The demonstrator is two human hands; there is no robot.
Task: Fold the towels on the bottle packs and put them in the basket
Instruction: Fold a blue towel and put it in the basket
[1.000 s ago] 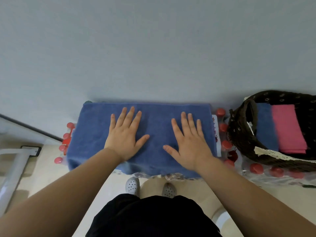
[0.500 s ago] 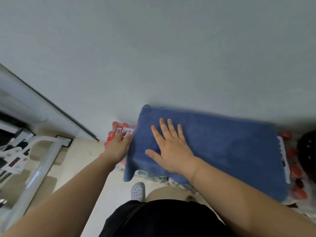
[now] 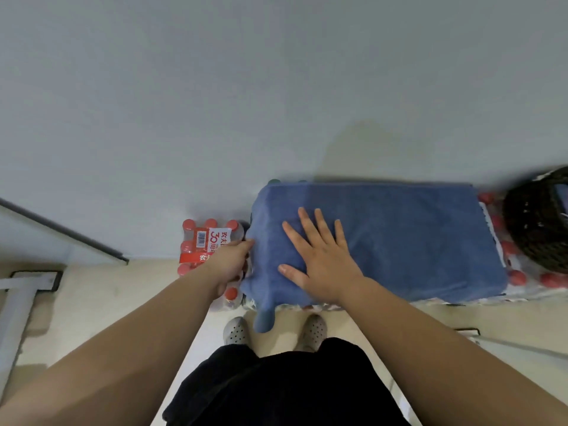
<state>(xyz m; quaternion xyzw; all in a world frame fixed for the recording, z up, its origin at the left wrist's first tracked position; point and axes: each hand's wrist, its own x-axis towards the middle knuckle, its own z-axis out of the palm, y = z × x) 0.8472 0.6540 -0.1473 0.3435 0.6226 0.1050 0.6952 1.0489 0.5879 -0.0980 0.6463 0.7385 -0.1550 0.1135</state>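
A blue towel (image 3: 399,238) lies spread over a pack of red-capped bottles (image 3: 516,276) against the wall. One corner of the towel hangs down over the front left. My right hand (image 3: 319,256) presses flat on the towel's left part, fingers straight and spread. My left hand (image 3: 230,261) is at the towel's left edge, its fingers curled on that edge and partly hidden by the cloth. The dark woven basket (image 3: 534,229) stands on the bottles at the far right, cut off by the frame edge.
A lower pack of red-capped bottles (image 3: 204,241) with a red label sits on the floor left of the towel, under my left wrist. The grey wall rises right behind. A white metal frame (image 3: 18,296) lies at the far left. My feet stand close to the packs.
Both hands have left the towel's middle and moved left: the right one now presses the left part, the left one has reached the left edge. My view swung left, then partly back.
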